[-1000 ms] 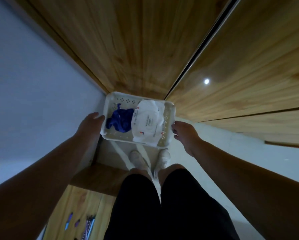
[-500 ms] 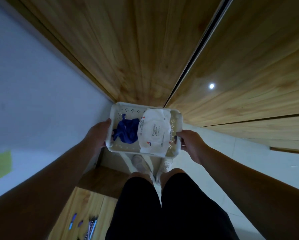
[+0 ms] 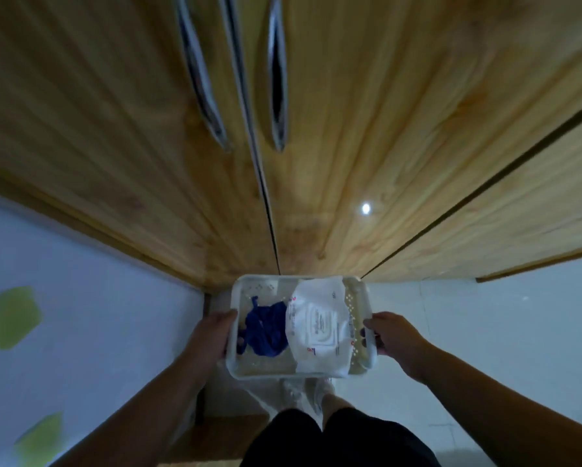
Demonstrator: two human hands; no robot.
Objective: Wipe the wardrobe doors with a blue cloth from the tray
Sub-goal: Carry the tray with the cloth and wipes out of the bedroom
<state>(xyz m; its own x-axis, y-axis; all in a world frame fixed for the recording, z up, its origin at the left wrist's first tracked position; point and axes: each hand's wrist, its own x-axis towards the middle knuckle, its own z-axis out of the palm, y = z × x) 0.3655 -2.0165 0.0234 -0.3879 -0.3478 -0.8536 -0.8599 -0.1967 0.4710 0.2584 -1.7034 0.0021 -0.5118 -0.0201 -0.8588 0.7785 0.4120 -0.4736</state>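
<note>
While gripped at both short ends, one white tray [image 3: 362,299] between left hand [image 3: 212,335] and right hand [image 3: 395,338], each grip pinching its rim; inside, one blue cloth [image 3: 266,333] nearer the left grip, one white packet [image 3: 316,326], print unreadable; two door handles [image 3: 278,79] above.

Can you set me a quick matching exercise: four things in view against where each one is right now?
Things:
1. blue cloth
2. white packet
3. left hand
4. right hand

Places:
A. gripping the tray's right end
B. left half of the tray
C. gripping the tray's left end
D. right half of the tray

Pairs: 1-B, 2-D, 3-C, 4-A
</note>
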